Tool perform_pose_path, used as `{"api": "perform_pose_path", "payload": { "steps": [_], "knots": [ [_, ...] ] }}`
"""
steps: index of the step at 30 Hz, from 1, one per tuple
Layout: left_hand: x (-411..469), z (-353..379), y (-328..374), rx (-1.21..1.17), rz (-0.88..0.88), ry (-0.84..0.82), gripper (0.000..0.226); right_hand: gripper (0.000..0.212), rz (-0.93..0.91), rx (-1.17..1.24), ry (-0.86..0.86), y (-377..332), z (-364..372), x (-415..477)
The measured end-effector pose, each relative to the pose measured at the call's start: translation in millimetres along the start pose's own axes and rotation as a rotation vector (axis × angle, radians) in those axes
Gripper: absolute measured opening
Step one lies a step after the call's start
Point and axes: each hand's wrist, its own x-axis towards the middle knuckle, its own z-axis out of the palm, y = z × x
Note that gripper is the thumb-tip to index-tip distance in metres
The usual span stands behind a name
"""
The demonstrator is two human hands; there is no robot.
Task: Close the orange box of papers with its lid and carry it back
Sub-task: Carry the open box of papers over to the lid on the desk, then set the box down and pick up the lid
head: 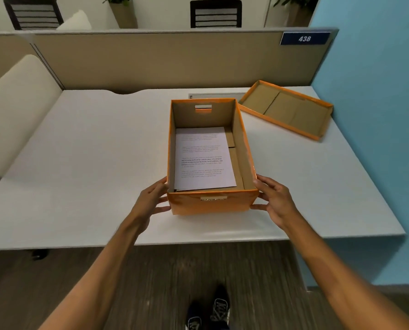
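An open orange box [212, 204] stands on the white desk [79, 163], near its front edge. Printed papers [203, 158] lie flat on its bottom. My left hand [151, 201] presses the box's near left corner and my right hand [273, 201] presses its near right corner, fingers spread along the sides. The orange lid [287, 109] lies upside down on the desk at the back right, its brown inside facing up, apart from the box.
A beige partition [163, 60] with a blue sign reading 438 runs behind the desk. A blue wall [377, 115] stands close on the right. A cream chair back [15, 110] is at the left. My shoes show on the dark floor below.
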Motion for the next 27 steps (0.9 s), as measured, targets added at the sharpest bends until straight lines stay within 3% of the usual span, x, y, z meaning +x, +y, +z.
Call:
{"api": "perform_pose_path", "payload": {
  "steps": [15,20,24,27],
  "knots": [
    [-3.2,-8.4,-8.2,0.073,0.023,-0.057,0.055,0.030,0.009,-0.064,0.078,16.6,13.8,-18.3],
    [-2.2,-11.1,-10.6,0.210,0.082,0.035,0.060,0.039,-0.070,-0.158,0.144,16.1,10.2,-20.0],
    [-10.1,3.4,9.1,0.443,0.261,0.211,0.073,0.039,-0.127,-0.225,0.221,12.2,1.9,-23.0],
    [-16.8,20.8,30.5,0.540,0.434,0.222,0.078,0.034,-0.193,-0.301,0.256,3.2,-7.1,-25.4]
  ]
}}
